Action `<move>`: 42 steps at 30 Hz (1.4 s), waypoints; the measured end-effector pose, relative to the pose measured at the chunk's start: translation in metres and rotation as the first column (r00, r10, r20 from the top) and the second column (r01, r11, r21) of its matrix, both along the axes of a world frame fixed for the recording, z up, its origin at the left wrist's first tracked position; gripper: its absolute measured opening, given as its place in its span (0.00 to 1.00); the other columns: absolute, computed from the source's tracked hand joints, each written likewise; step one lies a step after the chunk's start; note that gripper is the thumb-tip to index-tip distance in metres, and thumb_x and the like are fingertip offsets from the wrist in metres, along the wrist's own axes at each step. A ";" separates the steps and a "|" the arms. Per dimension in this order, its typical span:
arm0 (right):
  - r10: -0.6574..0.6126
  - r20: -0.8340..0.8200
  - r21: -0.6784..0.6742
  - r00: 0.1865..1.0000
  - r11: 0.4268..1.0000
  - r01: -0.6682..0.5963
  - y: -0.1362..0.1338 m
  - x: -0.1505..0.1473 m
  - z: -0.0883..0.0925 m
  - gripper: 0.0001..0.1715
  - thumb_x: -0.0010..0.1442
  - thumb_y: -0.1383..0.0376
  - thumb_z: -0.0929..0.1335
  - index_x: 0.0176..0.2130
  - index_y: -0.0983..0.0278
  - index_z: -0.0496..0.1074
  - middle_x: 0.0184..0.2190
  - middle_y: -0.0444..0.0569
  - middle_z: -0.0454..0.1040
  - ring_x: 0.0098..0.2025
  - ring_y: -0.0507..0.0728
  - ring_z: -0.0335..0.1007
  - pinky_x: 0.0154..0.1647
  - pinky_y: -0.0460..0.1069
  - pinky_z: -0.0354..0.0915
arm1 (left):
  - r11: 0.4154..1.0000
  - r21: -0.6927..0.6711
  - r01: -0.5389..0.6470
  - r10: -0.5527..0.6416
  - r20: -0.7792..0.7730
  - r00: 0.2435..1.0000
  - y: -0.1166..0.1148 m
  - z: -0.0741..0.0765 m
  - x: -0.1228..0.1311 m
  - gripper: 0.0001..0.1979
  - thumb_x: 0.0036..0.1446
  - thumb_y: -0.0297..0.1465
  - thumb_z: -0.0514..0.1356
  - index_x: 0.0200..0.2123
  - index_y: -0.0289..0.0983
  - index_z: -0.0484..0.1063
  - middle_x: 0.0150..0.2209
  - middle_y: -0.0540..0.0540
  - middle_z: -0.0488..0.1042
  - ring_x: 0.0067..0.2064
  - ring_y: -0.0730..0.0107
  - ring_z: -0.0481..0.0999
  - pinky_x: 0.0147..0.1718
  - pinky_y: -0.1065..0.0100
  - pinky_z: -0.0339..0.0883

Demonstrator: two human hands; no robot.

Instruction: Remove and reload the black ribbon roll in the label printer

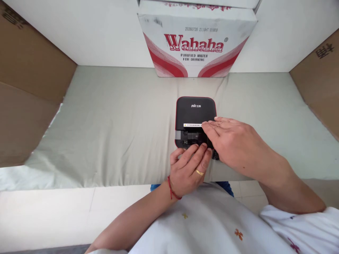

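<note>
On the cloth lies a black, round-cornered device with red trim and white lettering. Its kind I cannot make out. A white label strip with a yellow warning mark crosses its top, and a dark recess shows below that. My left hand, with a gold ring and red string bracelet, is closed at the device's near edge, fingertips by the recess. My right hand covers the right side, fingers pressed together against it. Beneath the right hand a small black part sticks out; most of it is hidden.
A white and red Wahaha water carton stands behind the device against a white wall. Brown cardboard boxes stand at the left and right. The pale green cloth ends at the table's front edge, close to my body.
</note>
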State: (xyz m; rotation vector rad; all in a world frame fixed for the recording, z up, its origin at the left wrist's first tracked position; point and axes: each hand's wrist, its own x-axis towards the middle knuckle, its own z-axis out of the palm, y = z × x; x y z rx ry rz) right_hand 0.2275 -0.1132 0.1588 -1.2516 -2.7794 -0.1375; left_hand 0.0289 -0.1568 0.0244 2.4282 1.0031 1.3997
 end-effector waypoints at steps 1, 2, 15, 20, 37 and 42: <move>0.008 0.018 0.004 1.000 1.000 -0.008 0.001 -0.003 0.002 0.27 0.70 0.81 0.62 0.58 0.78 0.84 0.51 0.69 0.91 0.52 0.69 0.91 0.68 0.63 0.81 | 1.000 -0.025 0.014 -0.014 0.005 1.000 0.000 -0.002 0.000 0.36 0.70 0.26 0.66 0.77 0.54 0.71 0.62 0.46 0.90 0.59 0.51 0.90 0.59 0.50 0.69; 0.015 0.030 0.017 0.999 1.000 -0.015 0.001 -0.005 0.003 0.27 0.69 0.81 0.62 0.57 0.79 0.84 0.49 0.69 0.91 0.50 0.69 0.91 0.66 0.62 0.82 | 0.999 -0.043 0.025 -0.024 0.012 1.000 -0.001 -0.004 0.001 0.36 0.70 0.26 0.65 0.77 0.55 0.70 0.63 0.46 0.90 0.59 0.50 0.90 0.59 0.49 0.69; -0.022 -0.494 0.023 0.869 0.999 0.038 -0.026 0.012 -0.040 0.33 0.74 0.80 0.63 0.69 0.63 0.79 0.60 0.56 0.90 0.63 0.63 0.89 0.73 0.64 0.79 | 0.911 -0.413 -0.004 0.208 0.449 0.869 0.050 0.016 -0.045 0.28 0.70 0.39 0.72 0.70 0.53 0.74 0.69 0.42 0.79 0.68 0.45 0.80 0.67 0.46 0.71; -0.037 -0.594 -0.035 0.804 0.999 0.020 -0.052 0.006 -0.056 0.42 0.74 0.81 0.62 0.78 0.56 0.71 0.62 0.53 0.89 0.68 0.62 0.85 0.79 0.69 0.73 | 0.580 -0.595 0.556 0.095 0.727 0.680 0.110 -0.001 -0.055 0.48 0.48 0.43 0.84 0.71 0.58 0.74 0.81 0.47 0.69 0.85 0.38 0.60 0.84 0.41 0.53; -0.038 -0.657 -0.003 0.753 0.999 0.047 -0.038 -0.002 -0.043 0.19 0.76 0.76 0.70 0.61 0.63 0.82 0.47 0.51 0.92 0.49 0.58 0.91 0.61 0.55 0.83 | 0.411 -0.462 0.786 -0.126 0.825 0.550 0.123 -0.036 -0.040 0.59 0.56 0.47 0.80 0.83 0.68 0.53 0.89 0.55 0.49 0.91 0.41 0.42 0.88 0.36 0.43; -0.337 -0.460 -0.194 0.822 0.941 0.277 0.009 -0.014 -0.018 0.17 0.82 0.66 0.67 0.59 0.63 0.84 0.42 0.50 0.90 0.39 0.59 0.87 0.40 0.53 0.77 | 0.446 -0.447 0.775 -0.148 0.818 0.556 0.127 -0.042 -0.039 0.59 0.54 0.49 0.80 0.82 0.67 0.54 0.87 0.52 0.56 0.89 0.38 0.51 0.87 0.35 0.48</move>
